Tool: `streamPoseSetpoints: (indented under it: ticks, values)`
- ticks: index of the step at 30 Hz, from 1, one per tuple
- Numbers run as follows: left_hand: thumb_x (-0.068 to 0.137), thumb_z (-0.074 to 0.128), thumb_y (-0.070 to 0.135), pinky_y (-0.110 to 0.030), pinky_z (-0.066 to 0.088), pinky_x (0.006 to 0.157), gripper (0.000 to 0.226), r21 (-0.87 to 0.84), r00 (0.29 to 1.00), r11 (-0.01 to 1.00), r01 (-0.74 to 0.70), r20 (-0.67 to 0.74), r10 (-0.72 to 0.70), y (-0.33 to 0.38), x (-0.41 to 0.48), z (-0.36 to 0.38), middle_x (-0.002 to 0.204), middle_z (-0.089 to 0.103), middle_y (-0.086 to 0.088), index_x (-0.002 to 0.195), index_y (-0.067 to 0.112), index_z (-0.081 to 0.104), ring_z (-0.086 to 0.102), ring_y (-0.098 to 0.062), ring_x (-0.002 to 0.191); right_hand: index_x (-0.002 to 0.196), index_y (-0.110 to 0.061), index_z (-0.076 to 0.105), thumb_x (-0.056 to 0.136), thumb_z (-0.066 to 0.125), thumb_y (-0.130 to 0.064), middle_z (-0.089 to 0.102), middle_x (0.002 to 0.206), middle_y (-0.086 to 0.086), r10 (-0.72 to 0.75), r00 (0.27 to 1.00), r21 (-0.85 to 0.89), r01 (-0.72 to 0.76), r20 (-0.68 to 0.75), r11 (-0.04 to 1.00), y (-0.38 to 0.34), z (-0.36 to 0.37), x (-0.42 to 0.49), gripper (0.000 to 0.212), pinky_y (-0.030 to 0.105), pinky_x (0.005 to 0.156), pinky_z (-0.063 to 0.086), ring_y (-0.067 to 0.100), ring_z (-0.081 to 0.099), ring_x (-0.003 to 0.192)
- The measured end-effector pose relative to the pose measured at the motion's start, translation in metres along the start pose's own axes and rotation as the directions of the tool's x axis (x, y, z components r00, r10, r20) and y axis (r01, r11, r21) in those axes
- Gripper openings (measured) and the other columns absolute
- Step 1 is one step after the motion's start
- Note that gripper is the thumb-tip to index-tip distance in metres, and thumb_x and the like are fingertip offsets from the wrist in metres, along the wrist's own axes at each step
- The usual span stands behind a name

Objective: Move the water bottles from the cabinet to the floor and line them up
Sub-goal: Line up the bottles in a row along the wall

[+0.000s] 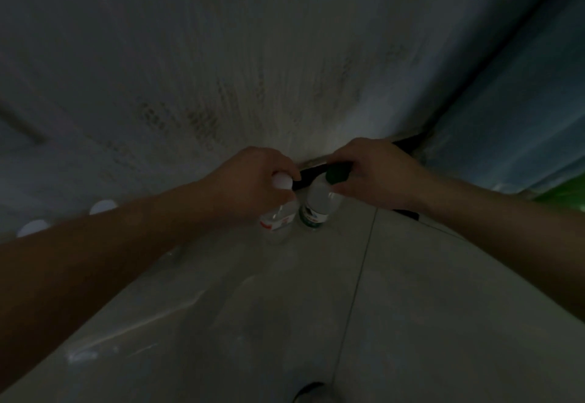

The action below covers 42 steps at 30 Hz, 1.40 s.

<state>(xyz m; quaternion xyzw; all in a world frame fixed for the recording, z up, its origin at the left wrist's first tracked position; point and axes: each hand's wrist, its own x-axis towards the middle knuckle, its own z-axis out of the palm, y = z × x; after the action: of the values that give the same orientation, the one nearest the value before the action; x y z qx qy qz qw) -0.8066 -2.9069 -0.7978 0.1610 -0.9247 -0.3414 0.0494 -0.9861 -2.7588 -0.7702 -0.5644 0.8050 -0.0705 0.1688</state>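
The scene is dim. Two clear water bottles stand upright side by side on the pale tiled floor (411,292), close to the wall. The white-capped bottle (278,220) has a red label, and my left hand (253,181) grips it around the neck just under the cap. The green-capped bottle (316,209) has a green label, and my right hand (373,174) pinches it at the cap. Further left, two more white caps (103,206) show above my left forearm; the bottles under them are hidden.
A light patterned wall (221,70) rises right behind the bottles. A dark baseboard strip (408,143) runs along its foot to the right. A blue and green surface (522,117) fills the right edge. A dark object (311,393) sits at the bottom edge.
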Motion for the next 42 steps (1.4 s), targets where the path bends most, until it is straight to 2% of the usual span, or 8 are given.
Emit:
streamPoseSetpoints:
  ticks: [7, 12, 14, 18, 23, 28, 33, 42]
  values:
    - [0.077, 0.079, 0.022, 0.004, 0.034, 0.065, 0.029, 0.015, 1.0, 1.0, 0.01, 0.028, -0.01, -0.003, 0.001, -0.004, 0.095, 0.063, 0.013, 0.105, 0.019, 0.074, 0.048, 0.029, 0.072, 0.116, -0.018, 0.066, 0.08, 0.075, -0.03, 0.068, 0.107, 0.003, -0.03, 0.999, 0.008, 0.03, -0.02, 1.0, -0.004, 0.003, 0.005, 0.039, 0.029, 0.078, 0.048, 0.016, 0.061, 0.094]
    - [0.077, 0.079, 0.02, 0.005, 0.034, 0.069, 0.029, 0.038, 0.999, 0.998, 0.042, -0.029, -0.041, -0.011, -0.006, -0.014, 0.098, 0.067, 0.01, 0.105, 0.017, 0.074, 0.054, 0.009, 0.079, 0.108, -0.019, 0.069, 0.079, 0.075, -0.028, 0.068, 0.098, -0.001, -0.05, 0.999, 0.019, 0.05, -0.014, 0.999, -0.012, 0.001, 0.012, 0.031, 0.018, 0.065, 0.041, 0.01, 0.058, 0.085]
    - [0.076, 0.08, 0.023, 0.0, 0.04, 0.073, 0.029, 0.046, 0.998, 0.998, 0.045, -0.037, -0.044, -0.012, -0.01, -0.018, 0.098, 0.066, 0.012, 0.104, 0.017, 0.074, 0.055, 0.007, 0.083, 0.108, -0.019, 0.07, 0.078, 0.077, -0.027, 0.069, 0.1, -0.002, -0.052, 0.999, 0.029, 0.053, -0.01, 0.998, -0.017, -0.002, 0.015, 0.032, 0.009, 0.062, 0.037, 0.007, 0.056, 0.083]
    - [0.075, 0.08, 0.031, -0.031, 0.053, 0.082, 0.027, 0.051, 0.997, 0.997, 0.055, -0.064, -0.052, -0.014, -0.02, -0.029, 0.099, 0.072, 0.004, 0.098, 0.017, 0.074, 0.063, -0.007, 0.087, 0.112, -0.019, 0.069, 0.079, 0.076, -0.024, 0.069, 0.105, -0.001, -0.065, 0.998, 0.045, 0.065, 0.009, 0.997, -0.029, -0.004, 0.022, 0.034, 0.002, 0.062, 0.034, 0.005, 0.055, 0.082]
    - [0.075, 0.079, 0.038, -0.025, 0.05, 0.077, 0.034, 0.121, 0.992, 0.989, 0.09, -0.094, -0.079, -0.025, -0.035, -0.04, 0.1, 0.072, 0.003, 0.102, 0.018, 0.074, 0.062, -0.008, 0.086, 0.116, -0.02, 0.068, 0.078, 0.078, -0.024, 0.068, 0.113, -0.002, -0.124, 0.992, 0.055, 0.122, 0.039, 0.991, -0.048, -0.001, 0.03, 0.04, 0.016, 0.074, 0.04, 0.004, 0.055, 0.087]
    - [0.074, 0.08, 0.037, -0.018, 0.048, 0.073, 0.034, 0.124, 0.982, 0.981, 0.152, -0.133, -0.135, -0.034, -0.053, -0.052, 0.096, 0.071, 0.004, 0.1, 0.017, 0.073, 0.062, -0.007, 0.084, 0.116, -0.019, 0.069, 0.074, 0.079, -0.021, 0.069, 0.114, -0.002, -0.196, 0.979, 0.047, 0.193, 0.057, 0.98, -0.068, 0.005, 0.043, 0.043, 0.014, 0.07, 0.038, 0.002, 0.053, 0.084]
    - [0.074, 0.079, 0.038, -0.023, 0.047, 0.072, 0.032, 0.134, 0.974, 0.972, 0.191, -0.152, -0.17, -0.041, -0.068, -0.06, 0.088, 0.068, 0.007, 0.098, 0.018, 0.072, 0.062, -0.008, 0.081, 0.115, -0.02, 0.069, 0.072, 0.08, -0.02, 0.068, 0.114, -0.001, -0.243, 0.966, 0.063, 0.239, 0.084, 0.969, -0.088, 0.011, 0.054, 0.045, 0.021, 0.075, 0.042, 0.005, 0.055, 0.082]
    - [0.074, 0.078, 0.035, -0.031, 0.049, 0.07, 0.027, 0.192, 0.961, 0.952, 0.237, -0.191, -0.2, -0.058, -0.085, -0.063, 0.082, 0.067, 0.0, 0.089, 0.014, 0.069, 0.061, -0.014, 0.076, 0.114, -0.021, 0.07, 0.07, 0.08, -0.017, 0.068, 0.113, -0.002, -0.327, 0.936, 0.05, 0.323, 0.126, 0.945, -0.109, 0.02, 0.068, 0.045, 0.015, 0.069, 0.038, 0.003, 0.052, 0.078]
